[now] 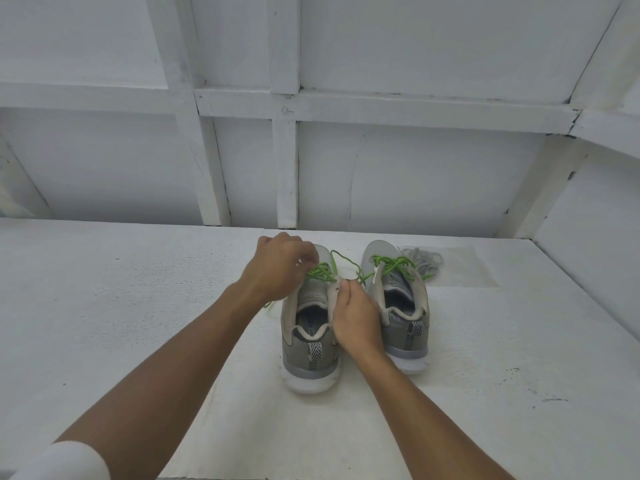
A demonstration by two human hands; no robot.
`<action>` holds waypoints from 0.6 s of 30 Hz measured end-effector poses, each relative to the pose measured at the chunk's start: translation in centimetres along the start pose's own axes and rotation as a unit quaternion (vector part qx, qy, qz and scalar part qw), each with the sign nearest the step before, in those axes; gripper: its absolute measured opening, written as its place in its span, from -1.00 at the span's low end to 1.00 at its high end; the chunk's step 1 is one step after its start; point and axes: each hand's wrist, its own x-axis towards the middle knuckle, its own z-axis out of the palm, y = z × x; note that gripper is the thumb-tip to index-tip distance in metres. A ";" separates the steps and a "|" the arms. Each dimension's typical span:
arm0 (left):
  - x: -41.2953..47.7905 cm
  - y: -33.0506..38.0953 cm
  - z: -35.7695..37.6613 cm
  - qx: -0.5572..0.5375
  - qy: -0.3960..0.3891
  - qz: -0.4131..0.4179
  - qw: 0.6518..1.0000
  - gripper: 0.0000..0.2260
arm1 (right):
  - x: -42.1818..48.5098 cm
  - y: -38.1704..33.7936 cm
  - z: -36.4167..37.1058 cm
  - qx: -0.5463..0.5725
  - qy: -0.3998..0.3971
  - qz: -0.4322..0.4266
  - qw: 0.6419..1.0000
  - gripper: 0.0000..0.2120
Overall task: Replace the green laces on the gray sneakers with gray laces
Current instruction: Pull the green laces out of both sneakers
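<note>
Gray sneakers (403, 337), white-soled, green laces (391, 263) loosened, side by side on the white bench (138, 306), heels toward the person, toes to the wall (415, 168), left hand (277, 265) pinching a green lace over the left sneaker (304, 348), right hand (356, 317) gripping its collar edge, gray laces (424, 263) bundled beside the right toe.

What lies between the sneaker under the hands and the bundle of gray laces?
The second gray sneaker, green laces in its eyelets, stands between them in the head view; the gray laces lie beside its toe, to the right.
</note>
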 end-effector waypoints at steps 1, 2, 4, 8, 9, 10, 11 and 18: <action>0.1 -0.6 -0.3 -0.011 0.022 -0.007 1.000 -0.93 | 0.0 0.0 -0.1 0.000 -0.001 -0.001 1.000 -0.69; 0.3 -1.1 -0.8 -0.022 0.048 -0.015 0.998 -0.94 | 0.0 -0.1 -0.2 0.001 -0.003 0.000 1.000 -0.69; 0.6 -2.0 -1.9 -0.040 0.086 -0.039 0.995 -0.94 | -0.1 -0.1 -0.3 0.003 -0.008 0.005 1.000 -0.71; 0.7 -3.2 -3.7 -0.034 0.116 -0.077 0.990 -0.92 | -0.1 -0.2 -0.2 0.007 -0.007 0.010 1.000 -0.70; 0.5 -3.2 -3.8 -0.033 0.116 -0.083 0.989 -0.92 | 0.0 -0.2 -0.2 0.007 -0.006 0.009 1.000 -0.69; 0.2 -3.2 -3.7 -0.031 0.113 -0.088 0.989 -0.92 | 0.0 -0.1 -0.2 0.006 -0.005 0.009 1.000 -0.68; -0.1 -3.2 -3.5 -0.030 0.108 -0.094 0.989 -0.92 | 0.0 -0.1 -0.1 0.004 -0.005 0.009 1.000 -0.68; -2.5 -2.7 -1.0 -0.004 0.045 -0.142 0.989 -0.88 | 0.0 -0.1 -0.2 0.001 -0.007 0.009 1.000 -0.73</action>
